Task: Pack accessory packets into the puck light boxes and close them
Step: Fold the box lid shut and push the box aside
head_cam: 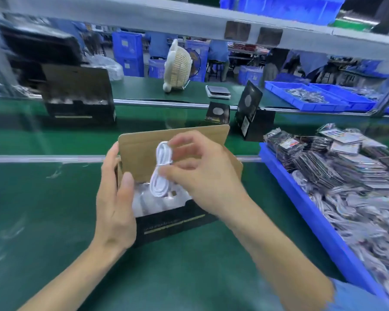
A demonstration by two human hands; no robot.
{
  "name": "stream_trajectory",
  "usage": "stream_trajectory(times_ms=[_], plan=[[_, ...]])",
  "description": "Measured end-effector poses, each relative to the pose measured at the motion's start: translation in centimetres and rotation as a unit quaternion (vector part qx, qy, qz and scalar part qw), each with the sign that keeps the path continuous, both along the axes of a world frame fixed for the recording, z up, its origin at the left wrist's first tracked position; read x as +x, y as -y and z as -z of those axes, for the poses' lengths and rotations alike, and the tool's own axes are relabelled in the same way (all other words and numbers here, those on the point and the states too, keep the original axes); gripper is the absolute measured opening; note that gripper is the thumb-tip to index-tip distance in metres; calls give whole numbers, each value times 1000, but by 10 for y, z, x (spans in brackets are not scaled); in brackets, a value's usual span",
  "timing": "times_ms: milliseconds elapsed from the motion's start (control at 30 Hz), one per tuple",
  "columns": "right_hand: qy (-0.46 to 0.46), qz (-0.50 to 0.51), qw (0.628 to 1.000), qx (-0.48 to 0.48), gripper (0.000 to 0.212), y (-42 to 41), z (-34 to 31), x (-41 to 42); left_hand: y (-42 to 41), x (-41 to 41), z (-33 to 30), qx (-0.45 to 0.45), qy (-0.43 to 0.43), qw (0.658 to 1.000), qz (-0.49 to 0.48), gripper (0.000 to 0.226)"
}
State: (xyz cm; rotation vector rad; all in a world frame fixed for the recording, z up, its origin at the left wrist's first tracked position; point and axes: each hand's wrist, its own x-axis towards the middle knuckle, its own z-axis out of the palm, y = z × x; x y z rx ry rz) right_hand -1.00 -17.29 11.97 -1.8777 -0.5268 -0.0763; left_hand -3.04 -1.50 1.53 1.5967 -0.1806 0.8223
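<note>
Your right hand (198, 167) pinches a coiled white cable (161, 170) between thumb and fingertips, holding it upright just over the open puck light box (171, 218). Your left hand (115, 198) grips the box's left wall, thumb lying inside against the edge, fingers wrapped round the outside. The box sits on the green mat (43, 209) in front of you, its brown cardboard lid (144, 144) raised toward the far side, pale plastic-wrapped contents showing inside.

To the right, a long blue bin (301, 212) holds heaps of accessory packets (346, 176). Farther off on the green belt (155, 115) stand another open black box (76, 95) at left and smaller black boxes (252, 113) near the middle. Beyond them sit a cream desk fan (177, 66) and a small scale (218, 92).
</note>
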Motion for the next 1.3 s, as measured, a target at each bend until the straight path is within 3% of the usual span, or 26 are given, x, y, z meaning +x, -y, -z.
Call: stream_trajectory(times_ms=[100,233,400,600,833,1300], plan=[[11,-12,995,-99,32,-48,19,4,-6,-4,8,-39,-31,998,35,60],[-86,-68,987,-121,44,-54,28,7,-12,-7,6,-43,-16,997,55,60],[35,-136,957,-254,37,-52,32,3,-17,-3,11,-33,-3,997,71,55],[71,-205,905,-365,36,-53,16,10,-19,-2,12,-11,4,998,61,54],[21,-175,915,-363,40,-56,14,7,-20,-3,12,-12,3,998,56,53],[134,-79,900,-408,27,-54,27,2,-17,-11,1,-12,3,995,102,58]])
